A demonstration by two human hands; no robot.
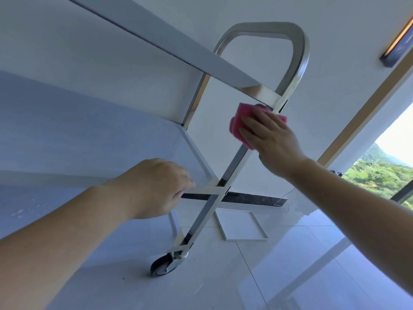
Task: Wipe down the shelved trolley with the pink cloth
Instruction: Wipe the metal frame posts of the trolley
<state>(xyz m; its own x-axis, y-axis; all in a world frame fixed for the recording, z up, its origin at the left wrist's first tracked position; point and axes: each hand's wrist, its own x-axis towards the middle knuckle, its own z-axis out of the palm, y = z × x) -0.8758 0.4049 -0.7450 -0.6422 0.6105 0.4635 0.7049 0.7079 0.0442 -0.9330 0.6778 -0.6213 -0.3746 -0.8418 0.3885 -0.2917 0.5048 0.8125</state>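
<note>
Right now the folded pink cloth (240,124) sits pressed against the polished chrome upright post of the white shelved trolley (232,168), just under the upper shelf corner, right hand (271,139) flat over it with fingers (250,121) extended, not curled. Risk, as I judge it: the trolley stands on a small black caster wheel (164,264), so a hard push could roll it, or the cloth could slide off the narrow post. Left hand (156,186) grips the lower shelf rim with fingers curled, steadying it.
</note>
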